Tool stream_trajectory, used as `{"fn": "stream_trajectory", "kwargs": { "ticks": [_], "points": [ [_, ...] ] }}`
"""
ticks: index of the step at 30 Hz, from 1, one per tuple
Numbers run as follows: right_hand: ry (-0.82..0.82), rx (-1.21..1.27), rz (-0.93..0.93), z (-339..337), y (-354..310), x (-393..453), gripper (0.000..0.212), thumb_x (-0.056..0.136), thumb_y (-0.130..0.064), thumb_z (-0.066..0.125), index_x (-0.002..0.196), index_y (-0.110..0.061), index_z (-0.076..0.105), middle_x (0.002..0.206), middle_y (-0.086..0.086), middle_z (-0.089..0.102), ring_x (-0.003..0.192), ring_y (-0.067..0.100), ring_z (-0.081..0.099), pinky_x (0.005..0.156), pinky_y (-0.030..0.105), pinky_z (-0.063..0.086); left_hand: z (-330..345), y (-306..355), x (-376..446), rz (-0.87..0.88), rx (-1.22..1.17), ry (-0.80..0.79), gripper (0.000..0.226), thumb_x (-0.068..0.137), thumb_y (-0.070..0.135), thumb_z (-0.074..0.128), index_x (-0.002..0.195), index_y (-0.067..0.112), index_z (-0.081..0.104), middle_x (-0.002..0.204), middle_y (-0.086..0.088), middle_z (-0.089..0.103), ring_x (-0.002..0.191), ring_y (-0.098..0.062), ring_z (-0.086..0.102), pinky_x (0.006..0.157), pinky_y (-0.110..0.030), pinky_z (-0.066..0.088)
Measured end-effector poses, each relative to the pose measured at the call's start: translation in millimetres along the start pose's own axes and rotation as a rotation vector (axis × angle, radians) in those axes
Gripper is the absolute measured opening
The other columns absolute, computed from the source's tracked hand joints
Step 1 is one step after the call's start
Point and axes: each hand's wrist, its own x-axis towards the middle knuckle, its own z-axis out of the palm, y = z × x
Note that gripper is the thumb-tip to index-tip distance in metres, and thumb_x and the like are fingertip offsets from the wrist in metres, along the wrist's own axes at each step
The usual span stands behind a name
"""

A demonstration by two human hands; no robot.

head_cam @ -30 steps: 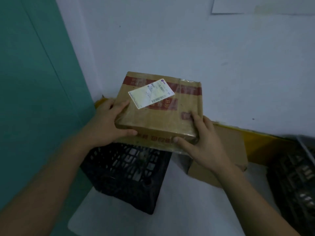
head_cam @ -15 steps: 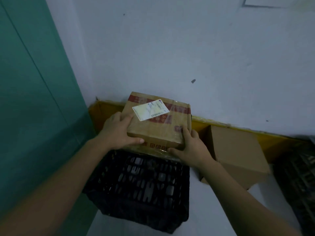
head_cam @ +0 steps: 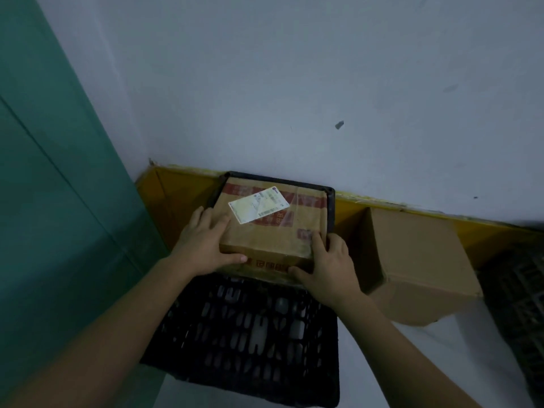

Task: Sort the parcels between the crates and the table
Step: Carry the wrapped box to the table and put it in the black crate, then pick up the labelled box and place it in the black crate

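A brown cardboard parcel [head_cam: 273,228] sits in the mouth of a black plastic crate [head_cam: 250,334], its top level with the crate's far rim, which shows as a dark edge round the far and right sides of the box. The parcel carries red printed tape across its top and a white shipping label [head_cam: 258,208] stuck on at a slant. The left hand [head_cam: 203,245] holds the parcel's near left corner, fingers laid flat on the top and thumb stretched along the near face. The right hand [head_cam: 326,266] holds the near right corner the same way, fingers on the top edge and thumb pressed against the near face. The crate stands on a pale floor [head_cam: 412,363] against a white wall [head_cam: 294,83], with a yellow strip [head_cam: 182,184] along the wall's foot. Just right of the crate a second, plain cardboard box [head_cam: 421,266] rests against the wall. A teal panel [head_cam: 44,172] fills the left side, and part of another dark crate [head_cam: 518,290] shows at the far right edge
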Motion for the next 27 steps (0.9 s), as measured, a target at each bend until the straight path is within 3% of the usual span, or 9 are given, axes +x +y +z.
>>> {"fn": "stream_trajectory", "kwargs": {
  "ticks": [3,6,11,16,20,23,27],
  "points": [
    [-0.032,-0.082,-0.015,10.3,-1.5,6.6,0.088,0.099,-0.069,0.058,0.167,-0.026,0.024,0.177,0.014,0.004,0.164,0.041,0.001,0.131,0.059,0.024,11.6,4.7,8.1,0.033,0.122,0.035,0.12,0.073,0.105,0.036,0.169,0.035,0.02,0.18,-0.003,0.006,0.164,-0.035,-0.003,0.128,-0.065,0.018],
    [-0.11,-0.204,-0.001,18.8,-1.7,11.8,0.078,0.106,-0.066,0.045,0.169,-0.024,0.027,0.18,0.014,-0.014,0.164,0.043,-0.017,0.132,0.065,0.011,27.0,13.6,10.8,0.024,0.27,0.022,0.119,0.076,0.104,0.036,0.17,0.034,0.016,0.179,-0.006,0.011,0.165,-0.038,-0.001,0.127,-0.071,0.007],
    [-0.129,-0.272,0.002,24.9,-1.4,15.8,0.091,0.102,-0.078,0.036,0.173,-0.023,0.016,0.18,0.013,-0.019,0.163,0.045,-0.023,0.132,0.065,0.006,49.3,12.9,7.8,0.037,0.455,-0.006,0.133,0.064,0.111,0.019,0.172,0.034,0.006,0.181,-0.008,0.003,0.164,-0.045,-0.01,0.119,-0.079,-0.009],
    [-0.087,-0.257,-0.003,30.9,2.2,19.6,0.094,0.1,-0.082,0.031,0.172,-0.022,0.019,0.18,0.013,-0.017,0.163,0.044,-0.022,0.132,0.065,0.008,47.1,22.7,10.8,0.019,0.404,0.024,0.129,0.069,0.108,0.013,0.172,0.032,0.007,0.181,-0.01,0.001,0.164,-0.043,-0.01,0.121,-0.076,-0.01],
    [0.0,-0.14,-0.032,29.2,11.5,16.6,0.087,0.1,-0.083,0.017,0.171,-0.032,0.022,0.182,0.01,-0.01,0.166,0.039,-0.014,0.133,0.063,0.008,38.5,44.3,12.4,0.063,0.299,0.105,0.12,0.076,0.104,0.01,0.173,0.032,0.008,0.181,-0.009,0.007,0.166,-0.038,-0.005,0.125,-0.073,-0.009],
    [0.121,-0.059,0.029,14.1,30.4,9.1,0.089,0.099,-0.083,0.004,0.171,-0.035,0.022,0.182,0.009,-0.002,0.167,0.036,-0.007,0.133,0.061,0.011,27.7,68.7,18.0,0.13,0.213,0.194,0.112,0.083,0.099,0.007,0.172,0.031,0.016,0.18,-0.009,0.013,0.166,-0.035,0.001,0.128,-0.069,-0.005],
    [0.179,-0.103,0.147,-5.5,82.6,-13.6,0.085,0.102,-0.079,0.008,0.171,-0.032,0.022,0.182,0.011,0.001,0.168,0.036,-0.003,0.133,0.058,0.012,19.4,126.3,27.0,0.23,0.138,0.254,0.101,0.092,0.092,0.007,0.172,0.031,0.015,0.181,-0.007,0.012,0.167,-0.031,0.001,0.131,-0.064,-0.002]
  ]
}}
